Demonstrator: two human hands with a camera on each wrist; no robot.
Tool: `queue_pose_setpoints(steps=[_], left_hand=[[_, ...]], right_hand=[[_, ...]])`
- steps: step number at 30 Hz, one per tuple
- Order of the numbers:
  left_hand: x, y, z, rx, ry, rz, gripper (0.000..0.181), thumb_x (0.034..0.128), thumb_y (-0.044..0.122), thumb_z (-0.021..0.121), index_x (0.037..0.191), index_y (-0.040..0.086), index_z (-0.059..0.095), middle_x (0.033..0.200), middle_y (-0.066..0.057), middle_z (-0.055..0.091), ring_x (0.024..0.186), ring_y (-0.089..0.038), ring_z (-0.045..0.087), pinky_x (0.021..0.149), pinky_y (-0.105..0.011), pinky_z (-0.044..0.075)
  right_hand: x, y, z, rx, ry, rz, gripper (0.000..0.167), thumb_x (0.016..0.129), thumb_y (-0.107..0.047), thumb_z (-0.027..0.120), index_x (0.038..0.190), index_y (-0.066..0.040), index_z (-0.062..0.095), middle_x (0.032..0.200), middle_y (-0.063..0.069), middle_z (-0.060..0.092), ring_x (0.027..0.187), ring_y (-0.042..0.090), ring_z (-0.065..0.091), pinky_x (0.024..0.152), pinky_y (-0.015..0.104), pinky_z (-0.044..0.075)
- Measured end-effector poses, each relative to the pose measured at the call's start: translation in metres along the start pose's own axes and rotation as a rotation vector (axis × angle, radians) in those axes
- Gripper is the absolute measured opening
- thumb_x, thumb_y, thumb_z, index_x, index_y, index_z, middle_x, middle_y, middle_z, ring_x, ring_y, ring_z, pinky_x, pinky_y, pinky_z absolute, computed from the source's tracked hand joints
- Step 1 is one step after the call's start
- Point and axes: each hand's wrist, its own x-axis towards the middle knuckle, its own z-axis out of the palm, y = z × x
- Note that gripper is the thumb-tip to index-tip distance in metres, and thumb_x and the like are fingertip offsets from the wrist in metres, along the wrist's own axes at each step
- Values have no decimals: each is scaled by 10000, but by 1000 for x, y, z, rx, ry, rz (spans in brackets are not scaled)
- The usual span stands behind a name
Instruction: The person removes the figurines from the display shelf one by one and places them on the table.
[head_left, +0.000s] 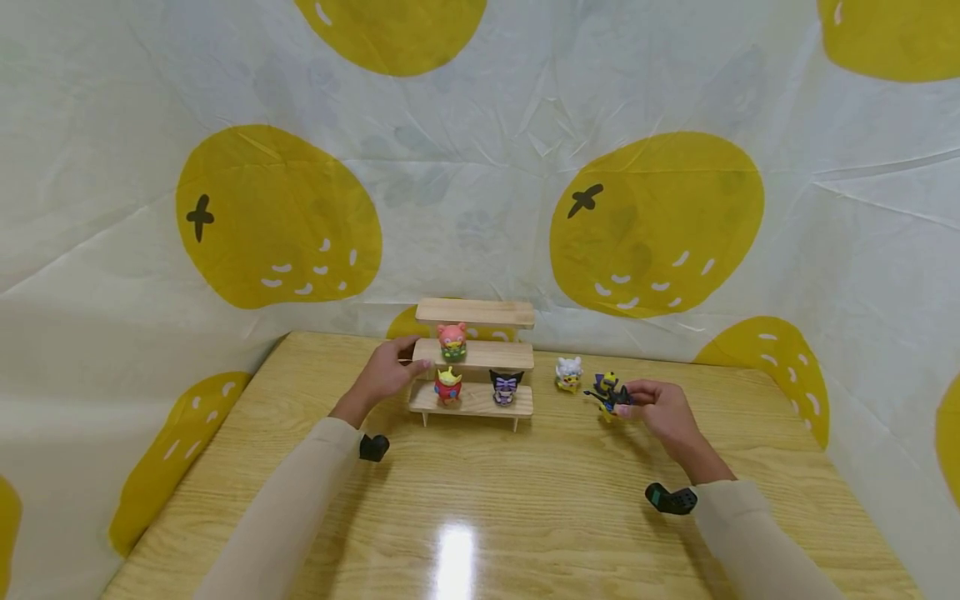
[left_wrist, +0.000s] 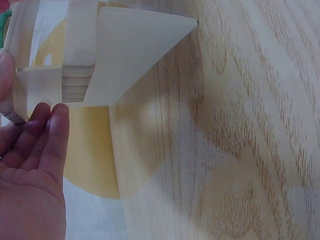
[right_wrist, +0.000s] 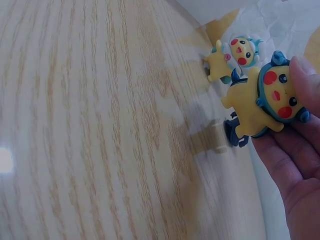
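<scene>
My right hand (head_left: 667, 417) pinches a small yellow figure with a dark hood (head_left: 616, 401) above the tabletop; in the right wrist view the figure (right_wrist: 270, 95) shows red cheeks and a blue-rimmed hood between thumb and fingers. At the left end of a three-tier wooden stand (head_left: 473, 354), my left hand (head_left: 381, 375) grips the middle tier, thumb in front and fingers behind. The left wrist view has its fingers (left_wrist: 52, 130) against the stand's pale side panel (left_wrist: 135, 45). A pink figure (head_left: 452, 340) sits on the middle tier.
The lowest tier holds a red figure with a yellow top (head_left: 448, 387) and a black-and-purple figure (head_left: 506, 387). Right of the stand are a white-hooded figure (head_left: 568, 374) and a purple-and-yellow one (head_left: 605, 382). Patterned cloth (head_left: 480, 208) hangs behind the wooden table (head_left: 450, 483).
</scene>
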Motion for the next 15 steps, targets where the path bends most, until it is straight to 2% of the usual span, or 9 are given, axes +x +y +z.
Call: queue_pose_setpoints(steps=[15], left_hand=[[1, -1, 0, 3, 7, 3, 653, 1040, 273, 662, 1571, -23, 421, 1427, -236, 608, 1310, -402, 601, 1083, -539, 528]], right_hand=[[-1, 2, 0, -13, 11, -2, 501, 932, -65, 764, 1361, 129, 592, 1119, 161, 788, 861, -43, 669, 780, 150, 531]])
